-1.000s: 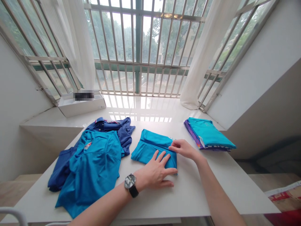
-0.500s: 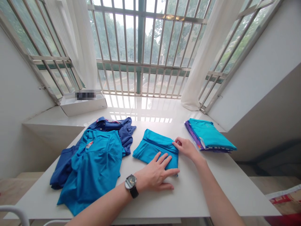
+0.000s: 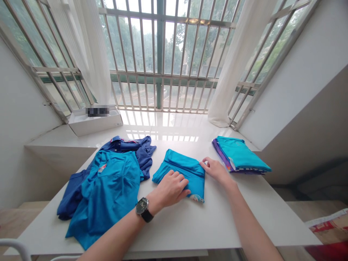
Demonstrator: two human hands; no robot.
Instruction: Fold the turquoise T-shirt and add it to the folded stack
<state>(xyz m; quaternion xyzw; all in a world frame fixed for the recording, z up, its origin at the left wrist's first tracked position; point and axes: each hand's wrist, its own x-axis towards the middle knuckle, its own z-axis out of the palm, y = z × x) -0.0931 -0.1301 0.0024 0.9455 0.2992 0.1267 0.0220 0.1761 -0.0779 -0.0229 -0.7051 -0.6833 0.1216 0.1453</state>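
Observation:
A folded teal-blue garment [image 3: 187, 170] lies flat on the white table, with a white printed patch at its lower right corner. My left hand [image 3: 171, 188], a black-strapped watch on its wrist, rests on the garment's lower left part. Its fingers are bent and side by side, the thumb apart, with no cloth seen in its grip. At the upper right corner, my right hand [image 3: 214, 169] pinches the garment's edge between thumb and fingers. Left of these, a spread teal-blue shirt [image 3: 111, 188] with a small chest print partly covers a navy polo shirt [image 3: 145, 156].
A stack of folded clothes [image 3: 241, 154], turquoise on top and purple below, sits at the table's right side. On the sill stands an open white box [image 3: 95, 125]. White curtains hang before the barred window. A white curved metal bar [image 3: 19, 244] shows at lower left.
My left hand has slid left across the folded garment, and its spread fingers have drawn together and bent. The printed corner is now uncovered. My right hand stays at the upper right corner.

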